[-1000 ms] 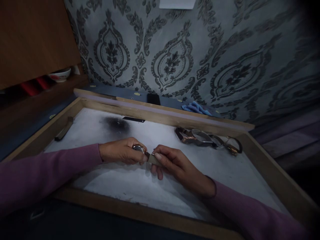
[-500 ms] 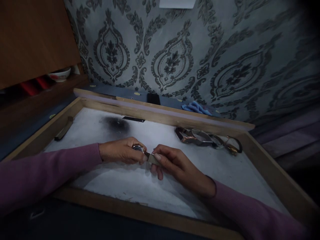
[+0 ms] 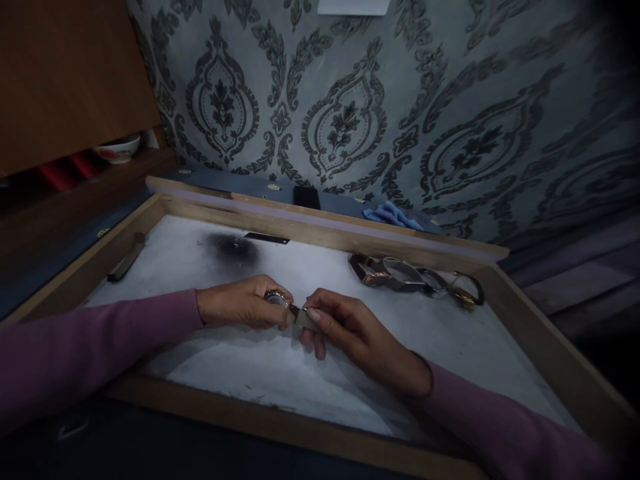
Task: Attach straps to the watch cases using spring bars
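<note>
over the wooden tray, the left hand grips a watch, the right hand pinches its strap, seemingly attached; other watches lie unheld inside the tray's far right.

The light is dim. The wall is gray with big, dark leaf and flower shapes, and a bit of white paper shows at the top. A brown wooden cupboard stands on the left, over a dark shelf with a white bowl and something red. Under the wooden tray is a dark blue cover with small yellow marks. Pale purple cloth hangs past the tray's right edge.
</note>
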`<state>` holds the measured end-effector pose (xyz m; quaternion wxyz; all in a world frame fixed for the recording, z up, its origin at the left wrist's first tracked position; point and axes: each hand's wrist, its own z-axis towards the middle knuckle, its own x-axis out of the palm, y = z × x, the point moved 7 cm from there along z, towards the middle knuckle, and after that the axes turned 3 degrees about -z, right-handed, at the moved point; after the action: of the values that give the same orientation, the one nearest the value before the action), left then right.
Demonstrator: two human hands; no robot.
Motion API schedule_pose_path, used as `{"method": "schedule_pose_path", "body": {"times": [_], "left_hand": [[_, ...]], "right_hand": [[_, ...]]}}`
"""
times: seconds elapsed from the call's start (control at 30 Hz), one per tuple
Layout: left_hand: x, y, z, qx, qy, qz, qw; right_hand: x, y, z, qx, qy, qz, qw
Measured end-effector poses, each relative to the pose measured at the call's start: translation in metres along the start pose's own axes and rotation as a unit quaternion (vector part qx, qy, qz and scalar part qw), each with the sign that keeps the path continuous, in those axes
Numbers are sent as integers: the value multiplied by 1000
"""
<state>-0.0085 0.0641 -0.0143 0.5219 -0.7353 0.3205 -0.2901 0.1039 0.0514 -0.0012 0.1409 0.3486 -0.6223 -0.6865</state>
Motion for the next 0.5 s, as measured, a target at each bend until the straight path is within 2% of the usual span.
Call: {"method": "schedule_pose_path", "body": {"times": [0.5], "left_hand": [[0,0,0,-5,-3,-11,1000]], "right_hand": [[-1,2,0,-5,-7,-19,1000]]}}
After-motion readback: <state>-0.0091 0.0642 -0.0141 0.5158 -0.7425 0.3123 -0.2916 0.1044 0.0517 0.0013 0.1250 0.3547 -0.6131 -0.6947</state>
